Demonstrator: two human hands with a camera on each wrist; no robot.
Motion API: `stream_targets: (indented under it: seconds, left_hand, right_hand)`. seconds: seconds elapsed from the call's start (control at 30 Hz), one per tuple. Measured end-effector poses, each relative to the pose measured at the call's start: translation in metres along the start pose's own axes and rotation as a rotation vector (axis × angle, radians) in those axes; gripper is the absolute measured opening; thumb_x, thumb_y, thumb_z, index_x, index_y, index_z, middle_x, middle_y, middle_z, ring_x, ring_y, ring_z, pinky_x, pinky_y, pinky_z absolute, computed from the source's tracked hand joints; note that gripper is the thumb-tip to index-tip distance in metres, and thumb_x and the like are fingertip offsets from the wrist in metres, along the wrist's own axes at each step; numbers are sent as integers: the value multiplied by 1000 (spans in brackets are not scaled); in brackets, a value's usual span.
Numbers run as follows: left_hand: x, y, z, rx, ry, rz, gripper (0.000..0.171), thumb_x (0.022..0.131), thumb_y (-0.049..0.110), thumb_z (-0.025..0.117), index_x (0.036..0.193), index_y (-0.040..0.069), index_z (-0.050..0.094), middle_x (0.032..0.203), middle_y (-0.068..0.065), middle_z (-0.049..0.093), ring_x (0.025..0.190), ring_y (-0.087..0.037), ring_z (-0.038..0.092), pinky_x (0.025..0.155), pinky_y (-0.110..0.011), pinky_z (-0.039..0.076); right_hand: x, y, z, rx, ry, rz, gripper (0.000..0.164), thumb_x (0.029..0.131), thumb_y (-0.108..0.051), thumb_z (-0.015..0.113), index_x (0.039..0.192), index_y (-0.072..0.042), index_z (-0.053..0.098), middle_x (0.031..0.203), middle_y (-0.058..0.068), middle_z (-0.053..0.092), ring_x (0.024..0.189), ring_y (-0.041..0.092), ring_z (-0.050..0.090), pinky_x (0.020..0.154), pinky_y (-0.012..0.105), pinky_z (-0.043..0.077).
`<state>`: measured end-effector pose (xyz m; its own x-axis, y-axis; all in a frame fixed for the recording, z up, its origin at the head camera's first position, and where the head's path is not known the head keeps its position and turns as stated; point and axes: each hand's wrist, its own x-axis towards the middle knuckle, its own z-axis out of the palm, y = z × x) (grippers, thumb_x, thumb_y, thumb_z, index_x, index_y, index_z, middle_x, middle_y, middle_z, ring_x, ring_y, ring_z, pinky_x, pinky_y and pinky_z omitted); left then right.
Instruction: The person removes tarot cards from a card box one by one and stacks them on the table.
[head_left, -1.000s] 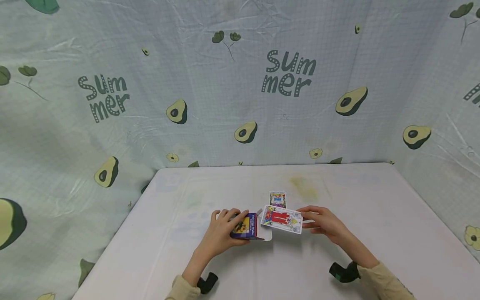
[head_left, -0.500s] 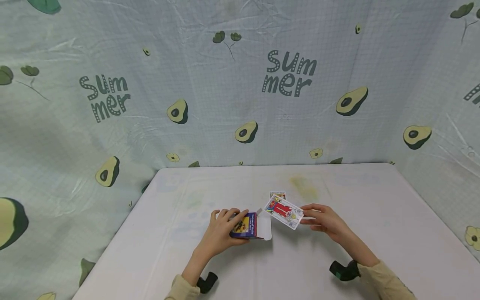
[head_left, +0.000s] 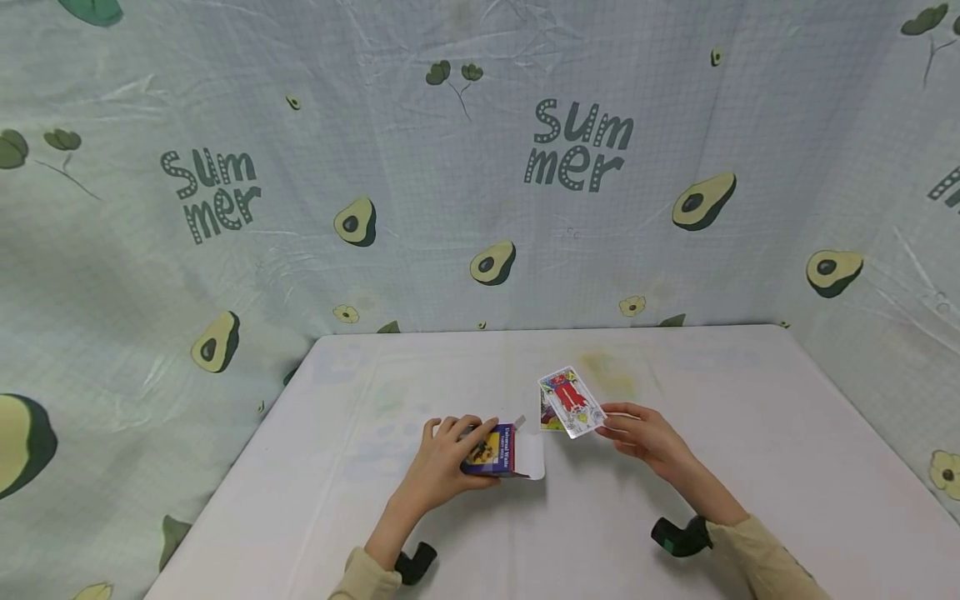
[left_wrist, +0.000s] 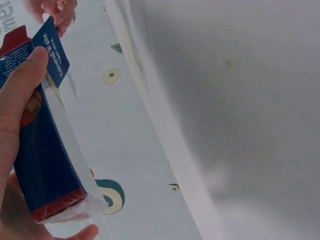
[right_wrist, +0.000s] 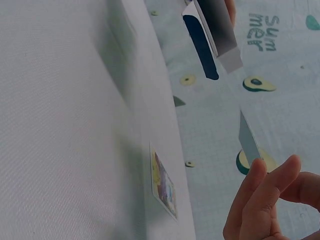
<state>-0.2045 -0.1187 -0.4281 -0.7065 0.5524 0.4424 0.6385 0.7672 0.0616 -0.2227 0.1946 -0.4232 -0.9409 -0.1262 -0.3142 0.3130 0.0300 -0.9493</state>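
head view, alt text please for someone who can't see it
A left hand grips an open card box while the right hand holds up a card with a red figure, partly hiding another card on a white table.

Passage between box [head_left: 506,451] and right fingers [head_left: 632,409]; open flap [head_left: 532,456], held card [head_left: 572,402] narrow it.

blue box [head_left: 498,452]: raised, flap open | red-figure card [head_left: 572,402]: raised, slanted | colourful card [right_wrist: 163,185]: below, seemingly flat
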Motion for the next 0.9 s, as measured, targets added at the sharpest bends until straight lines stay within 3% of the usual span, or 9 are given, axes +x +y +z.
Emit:
stream_targets:
  seconds: [0.47, 0.9]
  left_hand:
    - [2, 1, 1, -8, -3, 2, 76, 62, 51, 73, 128, 24, 48, 110, 2, 53, 96, -18, 49, 87, -47, 35]
    - [2, 2, 0, 7, -5, 10, 76, 62, 51, 73, 128, 25, 48, 111, 2, 53, 96, -18, 49, 87, -47, 36]
  right_hand:
    - [9, -3, 6, 169, 14, 48, 53, 88, -17, 55, 133, 2, 33, 84, -6, 61, 80, 8, 63, 62, 14, 48]
    - [19, -3, 11, 233, 66, 73, 55, 86, -19, 58, 133, 0, 34, 87, -3, 60, 81, 9, 63, 64, 14, 48]
